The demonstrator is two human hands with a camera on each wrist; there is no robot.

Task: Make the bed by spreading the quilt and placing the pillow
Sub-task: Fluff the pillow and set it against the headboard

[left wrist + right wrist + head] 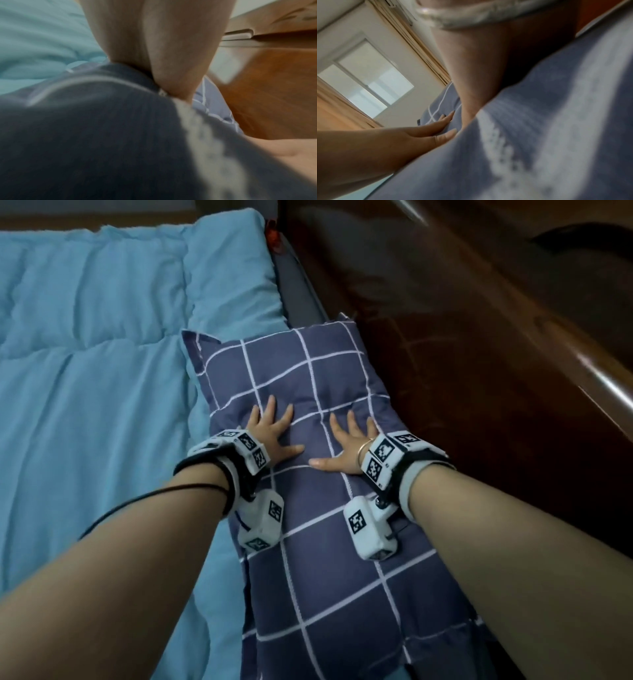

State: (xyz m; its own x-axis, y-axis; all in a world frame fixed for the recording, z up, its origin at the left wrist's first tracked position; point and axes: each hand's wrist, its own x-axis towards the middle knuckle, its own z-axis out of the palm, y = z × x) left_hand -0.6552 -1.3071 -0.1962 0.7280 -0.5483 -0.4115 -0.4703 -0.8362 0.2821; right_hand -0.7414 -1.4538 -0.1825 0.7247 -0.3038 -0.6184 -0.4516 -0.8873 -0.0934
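A navy pillow (329,577) with a white grid pattern lies lengthwise along the right side of the bed, next to the dark wooden headboard (479,354). Both hands lie flat on its middle with fingers spread: my left hand (274,429) at the left, my right hand (346,443) beside it, thumbs almost meeting. The light blue quilt (96,371) is spread over the bed to the left. In the left wrist view the pillow (85,135) fills the lower frame under my left hand (154,47). The right wrist view shows the left hand (426,134) pressing the pillow (539,135).
The glossy wooden headboard runs along the right edge. A dark grey mattress edge (298,292) shows between quilt and headboard, with a small red object (272,237) at the far corner. A window (364,81) and beige curtain appear in the right wrist view.
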